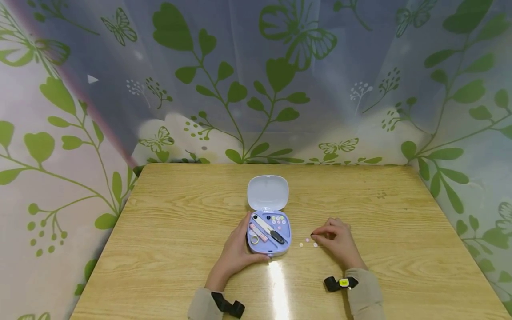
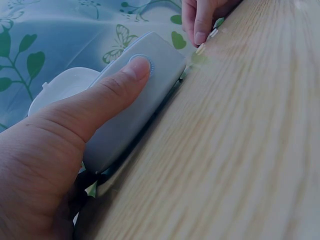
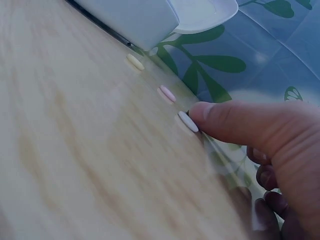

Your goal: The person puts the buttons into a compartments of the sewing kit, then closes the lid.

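An open lilac sewing box [image 1: 290,240] stands on the table, its pale lid [image 1: 268,193] raised at the back. My left hand [image 1: 237,249] holds it by the left side, the thumb on the front face near the catch [image 2: 142,65]. Inside lie a white tool with a black handle [image 1: 276,236], a pink patterned strip [image 1: 258,232], a gold ring [image 1: 254,240] and several small buttons [image 1: 278,219] at the upper right. My right hand [image 1: 339,238] pinches a small black button [image 1: 312,234] between thumb and forefinger, just above the table.
Between the box and my right hand lie a yellow button [image 3: 135,62], a pink button [image 3: 168,94] and a white button [image 3: 188,121]. The wooden table [image 1: 180,200] meets a leaf-patterned curtain [image 1: 240,111] along its back and sides.
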The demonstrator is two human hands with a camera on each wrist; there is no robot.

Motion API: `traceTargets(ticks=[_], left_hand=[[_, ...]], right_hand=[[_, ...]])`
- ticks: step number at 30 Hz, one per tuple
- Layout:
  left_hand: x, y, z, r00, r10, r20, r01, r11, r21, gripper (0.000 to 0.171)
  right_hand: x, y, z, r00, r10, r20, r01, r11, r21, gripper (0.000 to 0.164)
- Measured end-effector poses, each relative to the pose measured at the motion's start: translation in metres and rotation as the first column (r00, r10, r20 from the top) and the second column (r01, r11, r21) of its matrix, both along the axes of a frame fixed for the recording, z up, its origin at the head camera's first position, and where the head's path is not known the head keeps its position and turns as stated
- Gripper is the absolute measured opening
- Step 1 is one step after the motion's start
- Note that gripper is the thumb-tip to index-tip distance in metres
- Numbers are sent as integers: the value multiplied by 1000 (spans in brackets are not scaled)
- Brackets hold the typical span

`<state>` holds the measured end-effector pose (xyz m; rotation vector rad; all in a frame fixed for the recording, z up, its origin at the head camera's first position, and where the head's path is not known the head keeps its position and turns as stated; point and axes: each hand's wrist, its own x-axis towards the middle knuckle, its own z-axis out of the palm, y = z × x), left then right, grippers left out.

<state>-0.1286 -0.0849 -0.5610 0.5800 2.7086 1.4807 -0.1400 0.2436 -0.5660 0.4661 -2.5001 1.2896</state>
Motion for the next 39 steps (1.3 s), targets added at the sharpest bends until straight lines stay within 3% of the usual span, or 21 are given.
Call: traceTargets(ticks=[15,25,39], left_hand=[[0,0,0,1000,1,23,-1,1000,-15,134],[0,0,0,1000,1,13,-1,1000,-4,134],[0,0,1,1000,4,29,-4,1000,-8,134]], right_hand=[[-1,2,-3,1000,-13,5,13,1000,-18,20],[-1,0,5,999,-2,40,4,1000,-31,15],[-15,-12,27,984,83,-156,-92,994,-53,19]])
